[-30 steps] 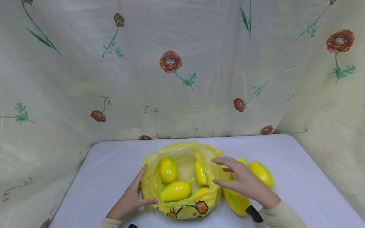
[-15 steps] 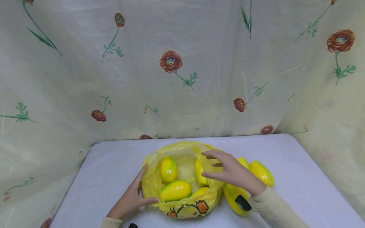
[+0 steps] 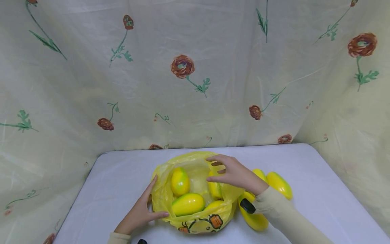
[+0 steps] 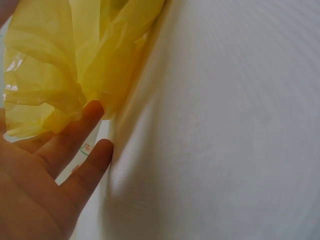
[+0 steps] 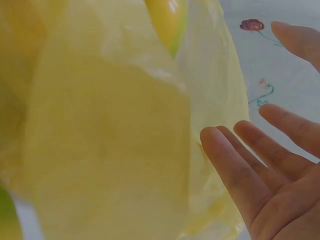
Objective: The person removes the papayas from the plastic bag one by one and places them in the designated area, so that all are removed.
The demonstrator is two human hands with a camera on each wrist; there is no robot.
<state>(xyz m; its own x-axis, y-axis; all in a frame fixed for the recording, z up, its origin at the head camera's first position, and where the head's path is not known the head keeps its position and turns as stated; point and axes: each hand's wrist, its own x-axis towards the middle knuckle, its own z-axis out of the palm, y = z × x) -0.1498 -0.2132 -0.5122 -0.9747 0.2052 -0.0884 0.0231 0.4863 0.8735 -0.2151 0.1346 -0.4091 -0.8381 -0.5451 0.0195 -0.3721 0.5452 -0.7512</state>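
A yellow plastic bag [image 3: 159,193] with a cartoon print stands with its mouth wide, several yellow-green mangoes [image 3: 180,183] inside it. My left hand [image 3: 138,211] rests against the bag's left side, thumb at the front rim and fingers spread. The left wrist view shows its fairly straight fingers [image 4: 92,162] touching or close under the crinkled plastic [image 4: 45,55]. Over the bag's right part hovers my right hand [image 3: 236,173], holding nothing, its fingers apart and loosely bent. Beside that hand, the right wrist view has the bag's wall [image 5: 110,130] and one mango [image 5: 170,22].
To the right of the bag, several more mangoes [image 3: 278,184] lie on the white-covered table [image 3: 122,176], partly behind my right forearm. A flowered curtain [image 3: 219,112] hangs round the back and sides. A black device [image 3: 247,205] sits at my right wrist.
My right hand has moved left and away from me, from the bag's right edge to above its mouth. The left hand, bag and mangoes look unchanged.
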